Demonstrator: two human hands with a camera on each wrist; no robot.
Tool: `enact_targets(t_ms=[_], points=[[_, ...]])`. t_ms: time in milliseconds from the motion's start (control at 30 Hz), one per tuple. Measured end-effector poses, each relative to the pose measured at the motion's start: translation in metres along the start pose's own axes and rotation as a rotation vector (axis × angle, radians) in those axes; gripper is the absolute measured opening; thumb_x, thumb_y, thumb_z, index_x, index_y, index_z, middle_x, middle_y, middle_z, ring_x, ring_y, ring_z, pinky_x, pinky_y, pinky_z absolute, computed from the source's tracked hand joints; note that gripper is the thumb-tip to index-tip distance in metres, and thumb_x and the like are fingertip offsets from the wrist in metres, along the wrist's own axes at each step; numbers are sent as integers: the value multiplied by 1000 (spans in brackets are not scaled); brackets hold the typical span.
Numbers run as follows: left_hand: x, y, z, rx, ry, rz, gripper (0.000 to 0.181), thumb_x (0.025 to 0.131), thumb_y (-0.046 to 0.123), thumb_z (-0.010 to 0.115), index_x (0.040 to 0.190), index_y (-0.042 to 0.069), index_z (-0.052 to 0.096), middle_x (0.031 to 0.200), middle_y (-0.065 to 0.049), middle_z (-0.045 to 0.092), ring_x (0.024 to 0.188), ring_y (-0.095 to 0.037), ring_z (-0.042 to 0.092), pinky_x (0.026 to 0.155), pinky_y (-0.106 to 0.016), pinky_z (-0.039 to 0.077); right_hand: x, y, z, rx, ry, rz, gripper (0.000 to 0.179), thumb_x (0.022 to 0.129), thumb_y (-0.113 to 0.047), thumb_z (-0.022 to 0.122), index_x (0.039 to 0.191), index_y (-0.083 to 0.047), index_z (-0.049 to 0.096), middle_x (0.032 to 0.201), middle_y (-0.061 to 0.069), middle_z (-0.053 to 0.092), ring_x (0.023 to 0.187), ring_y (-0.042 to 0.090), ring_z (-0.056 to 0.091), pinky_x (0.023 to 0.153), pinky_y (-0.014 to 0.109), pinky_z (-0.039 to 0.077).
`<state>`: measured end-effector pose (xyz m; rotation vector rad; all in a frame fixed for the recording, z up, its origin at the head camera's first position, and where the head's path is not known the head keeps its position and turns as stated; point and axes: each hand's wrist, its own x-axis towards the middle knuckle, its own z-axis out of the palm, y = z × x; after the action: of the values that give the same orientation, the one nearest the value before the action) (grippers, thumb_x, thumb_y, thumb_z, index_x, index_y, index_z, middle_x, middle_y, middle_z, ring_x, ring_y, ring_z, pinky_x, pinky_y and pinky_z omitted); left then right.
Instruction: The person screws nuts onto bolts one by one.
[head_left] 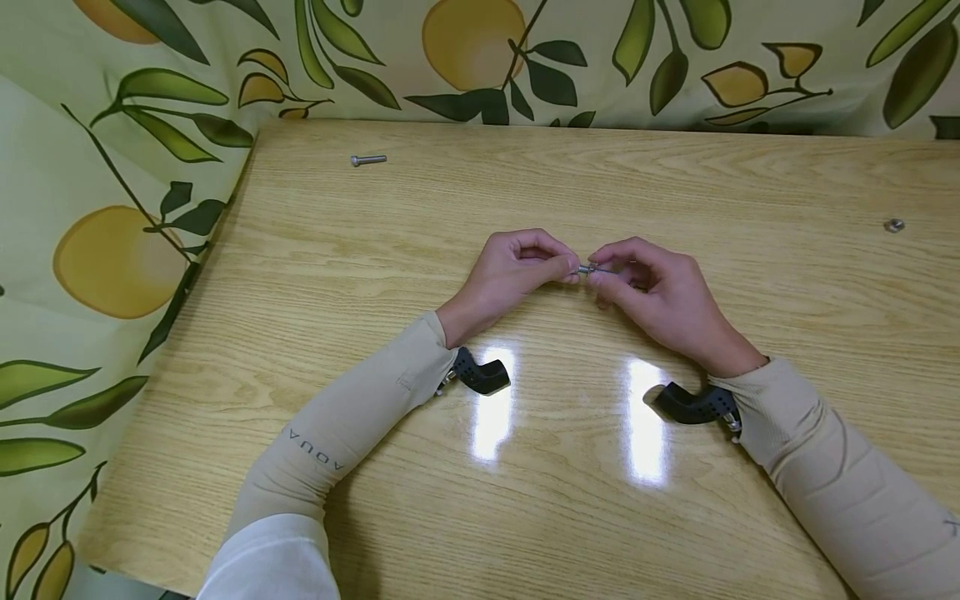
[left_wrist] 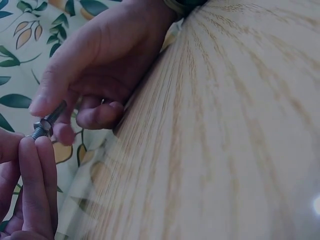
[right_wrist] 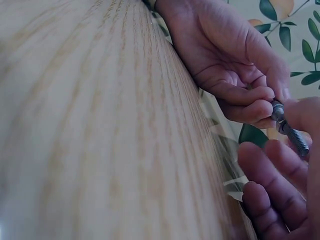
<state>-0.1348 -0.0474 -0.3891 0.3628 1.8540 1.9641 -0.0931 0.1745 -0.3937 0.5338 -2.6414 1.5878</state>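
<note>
A metal bolt (right_wrist: 298, 143) with a nut (right_wrist: 283, 126) partway along its threaded shank is held between the two hands above the table. The left hand (head_left: 517, 265) pinches the bolt's head end with thumb and fingers. From the other side, the right hand (head_left: 658, 287) has its thumb and index finger at the nut, pinching it; its other fingers are bent loosely below in the right wrist view. The threaded end points toward the right palm. In the left wrist view the nut (left_wrist: 44, 126) shows just beyond the left fingertips.
Another bolt (head_left: 368, 160) lies at the back left of the wooden table (head_left: 420, 517). A loose nut (head_left: 894, 225) lies far to the right. Fruit-patterned cloth (head_left: 360, 50) hangs along the back and left edges. Black wrist mounts (head_left: 483, 375) stick out from both sleeves.
</note>
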Motion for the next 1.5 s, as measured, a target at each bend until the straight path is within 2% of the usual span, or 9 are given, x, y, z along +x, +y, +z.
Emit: enact_targets(t_ms=[133, 267, 367, 567, 767, 900, 1167, 1300, 1500], points=[[0, 0, 0, 2, -2, -4, 11, 97, 4, 71, 103, -5, 72, 92, -10, 78, 84, -11, 76, 89, -32, 65, -1, 0, 0, 11, 18, -43, 31, 92, -4, 77, 121, -9, 68, 107, -13, 68, 72, 2, 68, 67, 11, 55], [0, 0, 0, -1, 4, -7, 11, 97, 4, 71, 103, -5, 72, 94, -10, 78, 84, -11, 76, 89, -32, 65, 0, -1, 0, -1, 16, -49, 19, 96, -9, 74, 114, -11, 72, 95, -4, 73, 70, 3, 68, 66, 12, 54], [0, 0, 1, 0, 11, -9, 11, 97, 4, 71, 103, -5, 73, 94, -10, 77, 84, -10, 76, 90, -33, 65, 0, -1, 0, 20, 6, -20, 17, 99, -12, 71, 116, -11, 71, 89, 1, 73, 69, 7, 70, 64, 14, 53], [1, 0, 1, -7, 11, -13, 11, 97, 4, 71, 102, -6, 72, 93, -9, 77, 83, -11, 75, 88, -32, 65, 0, 0, 2, -2, 37, -46, 32, 91, -4, 78, 121, -7, 68, 107, -12, 68, 69, 0, 68, 65, 10, 54], [0, 0, 0, -13, 7, -11, 10, 97, 3, 71, 102, -6, 72, 93, -8, 77, 83, -10, 75, 88, -31, 65, 0, -2, 4, -53, 59, -59, 22, 91, -5, 78, 112, -9, 73, 100, -1, 73, 68, 0, 65, 64, 10, 51], [0, 0, 0, -14, 3, -11, 10, 97, 3, 71, 103, -6, 72, 94, -10, 77, 84, -10, 76, 90, -33, 65, 0, -4, 4, -40, 41, -5, 18, 96, -12, 75, 114, -12, 73, 89, 4, 75, 66, 3, 67, 58, 13, 49], [0, 0, 0, -9, 6, -8, 10, 97, 3, 71, 103, -5, 72, 93, -9, 77, 83, -11, 75, 88, -33, 65, 0, -9, 8, -5, 60, -13, 43, 89, -5, 80, 127, -4, 61, 111, 8, 70, 75, -9, 68, 71, 7, 56], [1, 0, 0, -10, 17, -12, 11, 97, 3, 71, 103, -6, 73, 93, -10, 77, 83, -11, 75, 86, -31, 65, -1, -13, 14, 3, 80, -3, 41, 90, -4, 79, 126, -2, 58, 109, 11, 70, 76, -12, 66, 67, 5, 53], [1, 0, 0, -28, 16, -11, 12, 97, 1, 70, 104, -8, 72, 97, -15, 77, 83, -10, 75, 89, -33, 65, -2, -12, 17, 109, 72, 7, 32, 94, 1, 71, 124, 2, 59, 109, 12, 69, 83, -8, 71, 68, 9, 56]])
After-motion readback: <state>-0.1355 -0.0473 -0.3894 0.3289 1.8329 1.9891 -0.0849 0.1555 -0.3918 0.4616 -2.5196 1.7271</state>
